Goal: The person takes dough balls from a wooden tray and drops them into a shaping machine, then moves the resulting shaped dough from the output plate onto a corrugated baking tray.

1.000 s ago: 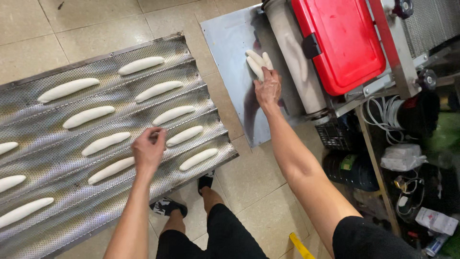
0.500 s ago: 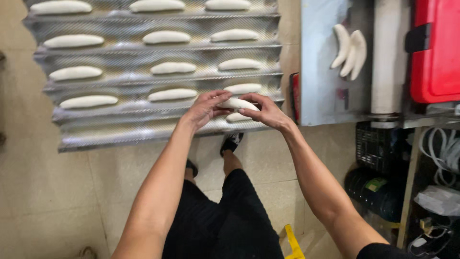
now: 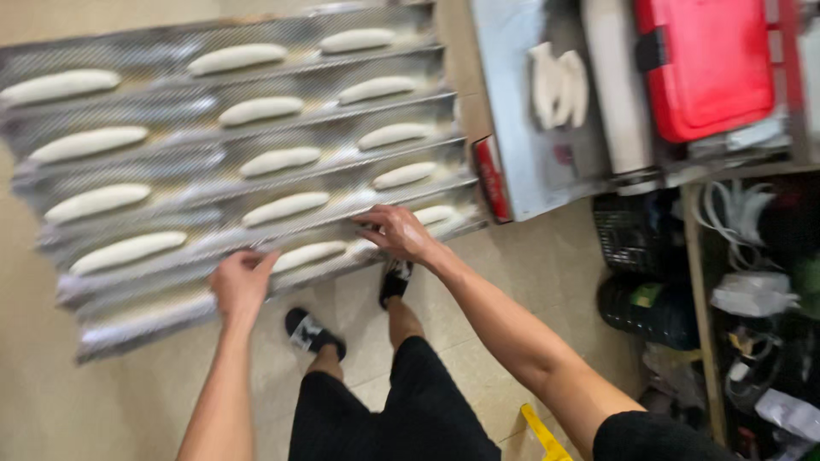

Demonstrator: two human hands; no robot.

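A long corrugated metal baking tray [image 3: 137, 307] lies in front of me, with several pale dough sticks in its channels. My left hand [image 3: 242, 282] grips the tray's near edge, fingers curled over the rim beside a dough stick [image 3: 309, 254]. My right hand [image 3: 397, 232] holds a ridge of the same tray further right, its fingers pointing left, just short of the nearest right-hand dough stick [image 3: 437, 213]. Neither hand carries any dough.
To the right is a steel work surface [image 3: 512, 128] with a few shaped dough pieces [image 3: 559, 83], a white roller [image 3: 615, 85] and a red machine cover [image 3: 705, 64]. Baskets, cables and bags [image 3: 752, 290] crowd the floor at right. My feet in black sandals [image 3: 312, 331] stand on beige tiles.
Both hands were together setting a dough stick into the tray's front right channel. They have since parted: the left hand went left to the tray's near edge, the right stayed near that stick.
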